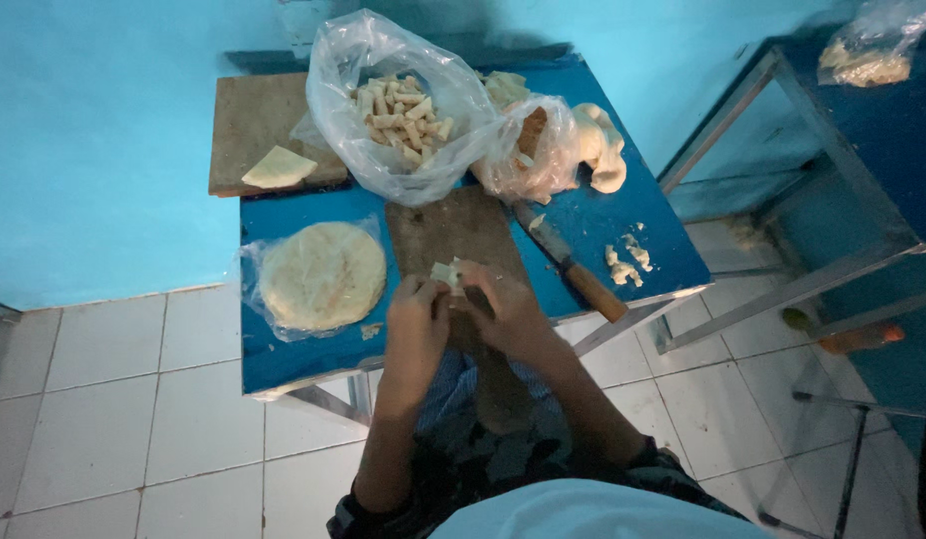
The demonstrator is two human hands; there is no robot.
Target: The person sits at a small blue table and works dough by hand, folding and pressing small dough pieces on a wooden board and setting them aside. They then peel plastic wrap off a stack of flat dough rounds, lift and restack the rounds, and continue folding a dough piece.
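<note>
we are holding a small pale piece of dough (446,273) between both hands, just above the near end of a wooden board (453,232) on the blue table (622,215). our left hand (416,317) and right hand (503,304) are pinching it together, fingertips closing on it from either side. a knife (568,265) is lying just right of the board. a round flat stack of wrappers (321,274) is sitting to the left, and a clear bag of finished rolls (403,118) is resting behind the board.
</note>
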